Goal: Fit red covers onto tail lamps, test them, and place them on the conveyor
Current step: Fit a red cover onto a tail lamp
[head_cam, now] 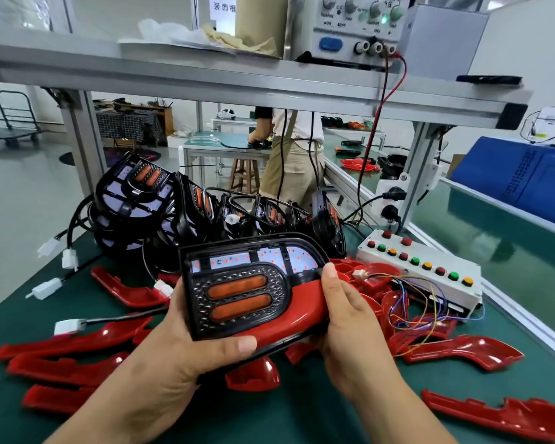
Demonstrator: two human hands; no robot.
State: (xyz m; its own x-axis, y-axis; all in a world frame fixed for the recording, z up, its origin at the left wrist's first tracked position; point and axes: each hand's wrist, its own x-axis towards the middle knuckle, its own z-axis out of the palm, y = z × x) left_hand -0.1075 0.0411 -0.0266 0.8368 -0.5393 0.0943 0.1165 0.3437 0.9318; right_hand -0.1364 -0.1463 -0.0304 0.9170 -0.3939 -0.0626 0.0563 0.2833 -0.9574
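Note:
Both hands hold one black tail lamp (237, 293) with two orange lenses, above the green bench. A red cover (297, 310) lies along its lower right edge. My left hand (186, 350) grips the lamp's lower left corner, thumb on the bottom rim. My right hand (350, 318) holds the right end, thumb pressed on the seam between cover and lamp. A pile of bare black tail lamps (186, 203) with cables sits behind. Loose red covers (77, 357) lie scattered on the bench, left and right.
A white test box (430, 270) with red, green and yellow buttons and loose wires sits at right. Beyond it runs the green conveyor (494, 241). A power supply (356, 24) stands on the overhead shelf. A person works at a far table (289, 149).

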